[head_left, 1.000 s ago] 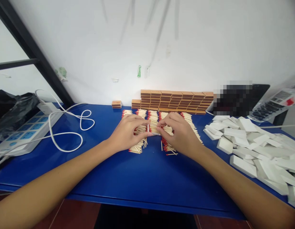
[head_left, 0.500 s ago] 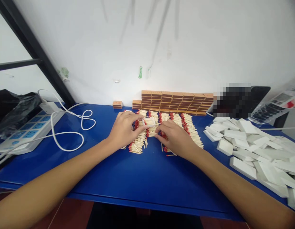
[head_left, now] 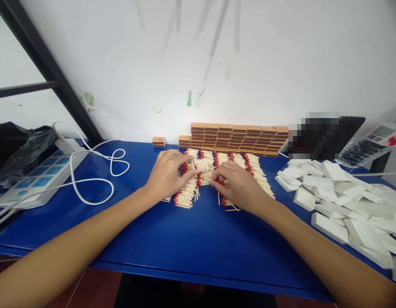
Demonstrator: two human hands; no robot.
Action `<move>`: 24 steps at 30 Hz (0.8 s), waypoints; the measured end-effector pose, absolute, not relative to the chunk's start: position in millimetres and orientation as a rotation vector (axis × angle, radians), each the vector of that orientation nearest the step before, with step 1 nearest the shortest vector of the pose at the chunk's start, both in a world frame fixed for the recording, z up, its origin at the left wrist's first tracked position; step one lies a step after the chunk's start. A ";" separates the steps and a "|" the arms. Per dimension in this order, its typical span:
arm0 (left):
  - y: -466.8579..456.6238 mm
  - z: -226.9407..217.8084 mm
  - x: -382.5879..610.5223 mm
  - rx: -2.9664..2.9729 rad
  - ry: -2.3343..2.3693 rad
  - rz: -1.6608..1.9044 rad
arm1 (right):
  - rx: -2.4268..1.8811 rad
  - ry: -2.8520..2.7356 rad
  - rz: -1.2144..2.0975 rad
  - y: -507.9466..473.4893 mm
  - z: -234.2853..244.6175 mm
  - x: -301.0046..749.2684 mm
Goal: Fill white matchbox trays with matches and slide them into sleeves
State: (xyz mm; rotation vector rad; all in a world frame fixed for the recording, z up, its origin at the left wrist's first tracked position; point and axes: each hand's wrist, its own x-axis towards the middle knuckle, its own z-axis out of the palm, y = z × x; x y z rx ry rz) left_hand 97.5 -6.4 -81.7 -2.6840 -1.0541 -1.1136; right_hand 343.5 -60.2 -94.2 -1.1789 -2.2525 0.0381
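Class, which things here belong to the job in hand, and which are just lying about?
Likely the job: small white open tray in the left hand; red-tipped wooden matchsticks; stacked brown rectangular matchboxes; heaped white box-shaped pieces.

Probably lying about: white power strip with blue sockets; looped white cable; crumpled black plastic bag.

Right grip (head_left: 235, 184) now apart from white tray (head_left: 206, 165)

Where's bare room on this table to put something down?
The widest bare patch is the table between the matches and its near edge; a smaller one lies between the white cable and your left hand. Crowded: among the matches and the white pieces.
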 end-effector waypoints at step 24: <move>-18.1 -80.3 104.0 -2.892 -0.808 -1.059 | -1.136 -2.186 0.085 -61.3 -82.4 346.9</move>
